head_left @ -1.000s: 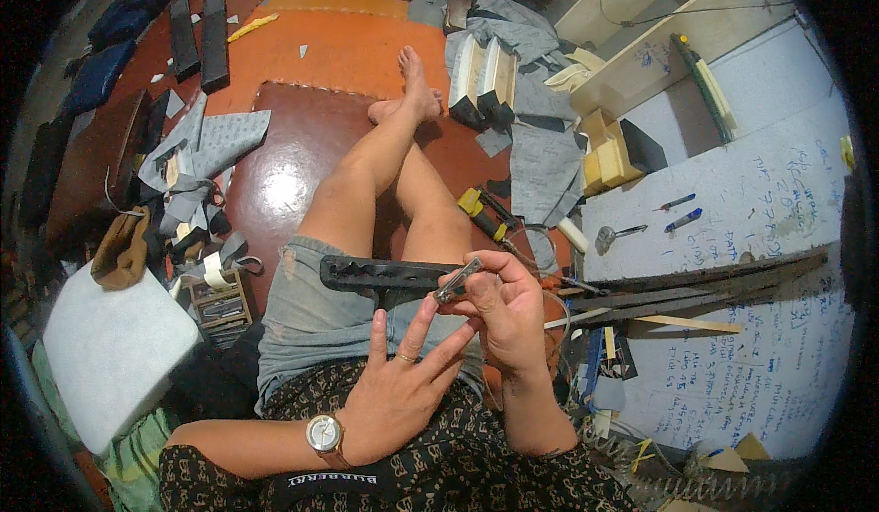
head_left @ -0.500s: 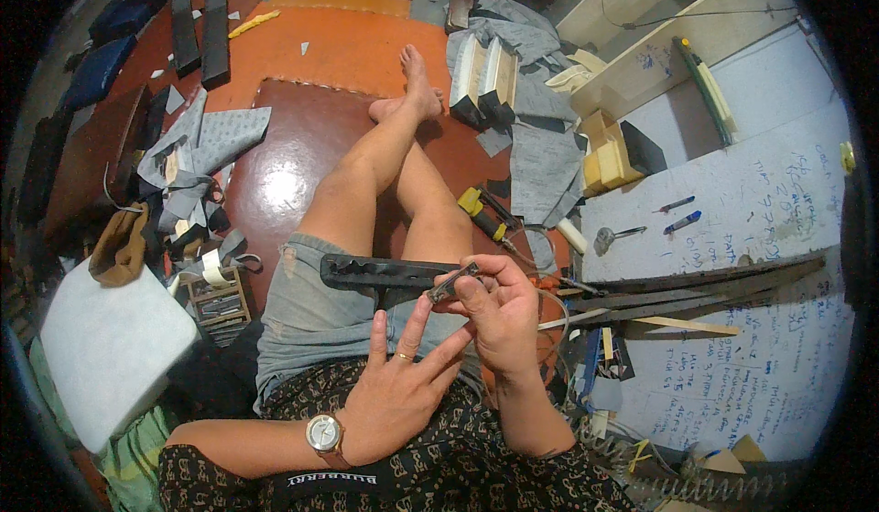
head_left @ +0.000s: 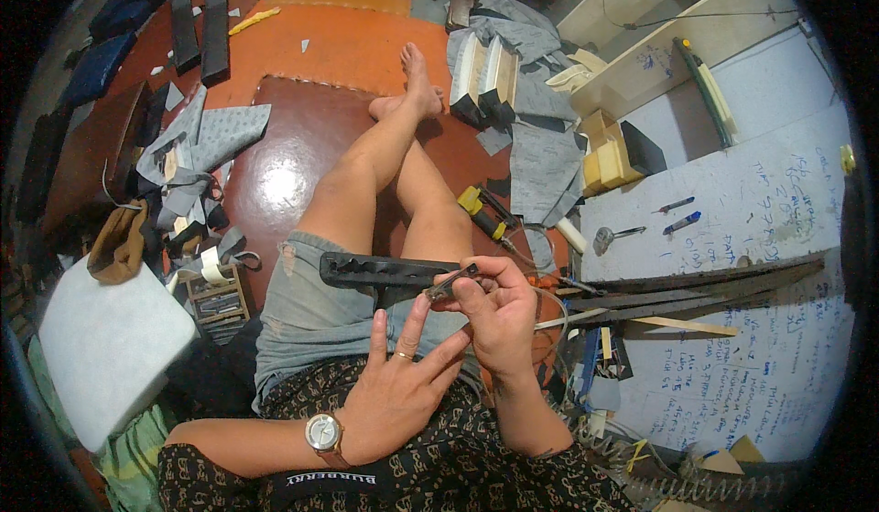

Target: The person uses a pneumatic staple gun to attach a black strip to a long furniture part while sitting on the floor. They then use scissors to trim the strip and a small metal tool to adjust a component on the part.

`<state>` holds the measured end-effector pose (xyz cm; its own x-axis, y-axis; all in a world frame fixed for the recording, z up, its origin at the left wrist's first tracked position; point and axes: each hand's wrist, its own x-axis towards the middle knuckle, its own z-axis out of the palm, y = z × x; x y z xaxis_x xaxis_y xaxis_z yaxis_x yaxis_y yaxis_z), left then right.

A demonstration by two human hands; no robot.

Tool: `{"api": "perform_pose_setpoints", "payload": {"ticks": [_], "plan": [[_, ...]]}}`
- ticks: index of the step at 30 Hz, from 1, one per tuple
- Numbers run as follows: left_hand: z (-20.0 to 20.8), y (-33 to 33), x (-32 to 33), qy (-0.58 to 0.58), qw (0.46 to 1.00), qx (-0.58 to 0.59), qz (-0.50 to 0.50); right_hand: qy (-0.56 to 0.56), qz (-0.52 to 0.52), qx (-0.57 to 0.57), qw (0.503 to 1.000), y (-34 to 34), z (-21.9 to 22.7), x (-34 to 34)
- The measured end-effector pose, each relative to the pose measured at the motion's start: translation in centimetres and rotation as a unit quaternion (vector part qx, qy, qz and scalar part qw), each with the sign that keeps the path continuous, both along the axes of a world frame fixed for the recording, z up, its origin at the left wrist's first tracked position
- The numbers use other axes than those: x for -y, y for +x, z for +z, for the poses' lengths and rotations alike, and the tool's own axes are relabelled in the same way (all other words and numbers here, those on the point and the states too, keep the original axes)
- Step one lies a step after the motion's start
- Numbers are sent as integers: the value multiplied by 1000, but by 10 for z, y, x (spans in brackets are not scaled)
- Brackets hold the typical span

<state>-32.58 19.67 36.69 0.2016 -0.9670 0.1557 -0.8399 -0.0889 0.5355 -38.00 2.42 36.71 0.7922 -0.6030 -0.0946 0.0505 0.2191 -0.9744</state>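
Black bar (head_left: 371, 271) (head view): lies across the shorts (head_left: 295, 315); landmark for the places below.
Clipper (head_left: 452, 282): small, metal, probably for nails; over the bar's right end, its tip at the left ring finger; too small to tell whether the tip touches skin or nail.
Right hand (head_left: 502, 315): just beyond the bar's right end; fingers pinched narrow around the clipper.
Left hand (head_left: 392, 411): on the near side of the bar, back upward; fingers spread wide, holding nothing.
Ring fingertip risk: a squeeze with the clipper set too deep could nip skin; the small tip and the unsupported finger would be the cause.
Clipper risk: the pinch is small, so it could twist or slip, likely dropping onto the bar or the shorts.
Change at the clipper: against one second ago it lies flatter and looks darker; the right hand sits slightly further left along the bar.
Change elsewhere: little; the left hand's spread and the bar's place look much the same.
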Motion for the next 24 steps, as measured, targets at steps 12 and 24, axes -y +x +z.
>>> {"api": "perform_pose_setpoints", "payload": {"ticks": [12,24], "plan": [[-1,0,1,38,999,30,-22,-36,-32,-22,999,-1,0,5],[0,-1,2,17,999,47,-18,54,2,-52,997,7,22,16]]}}
